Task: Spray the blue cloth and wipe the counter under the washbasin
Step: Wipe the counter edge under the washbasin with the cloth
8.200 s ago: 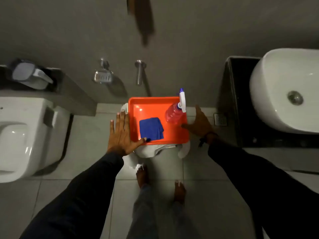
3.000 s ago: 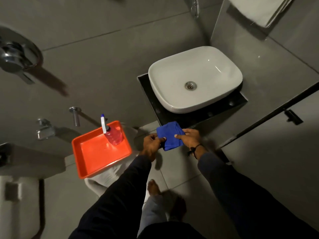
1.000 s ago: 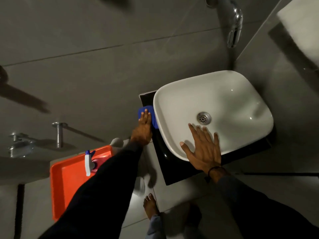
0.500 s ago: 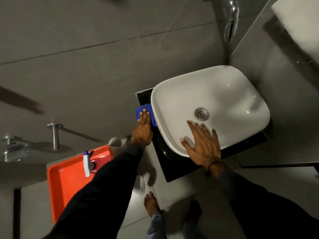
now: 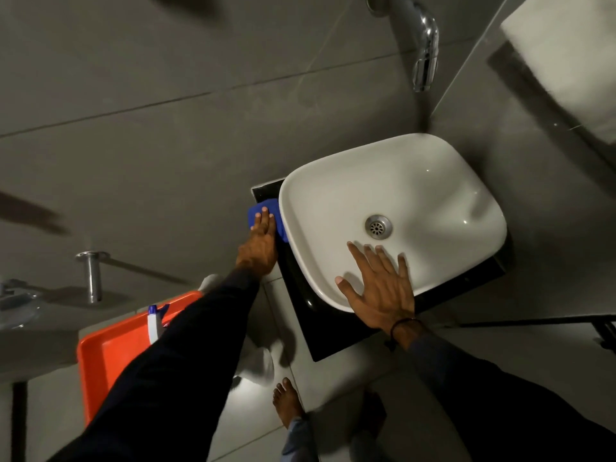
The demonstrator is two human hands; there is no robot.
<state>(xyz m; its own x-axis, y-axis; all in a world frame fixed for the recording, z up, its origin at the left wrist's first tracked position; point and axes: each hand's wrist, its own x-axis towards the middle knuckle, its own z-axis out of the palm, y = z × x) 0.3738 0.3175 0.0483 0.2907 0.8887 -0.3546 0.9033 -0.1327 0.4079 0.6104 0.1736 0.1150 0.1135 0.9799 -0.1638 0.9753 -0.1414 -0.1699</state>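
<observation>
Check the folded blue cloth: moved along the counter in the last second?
Cannot tell. The folded blue cloth is still under the left hand, against the white ceramic washbasin's left rim, near the black counter's back corner.

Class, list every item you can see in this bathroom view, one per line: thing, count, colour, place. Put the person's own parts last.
washbasin: 1, white, on the counter
counter: 1, black, under the washbasin
blue cloth: 1, on the counter, left of the washbasin
tap: 1, chrome, above the washbasin
tray: 1, orange, lower left
spray bottle: 1, white and blue nozzle, in the tray
wall fitting: 1, chrome, left wall
left hand: flat on the blue cloth
right hand: flat on the washbasin rim
foot: 1 clearly visible, bare, on the floor
</observation>
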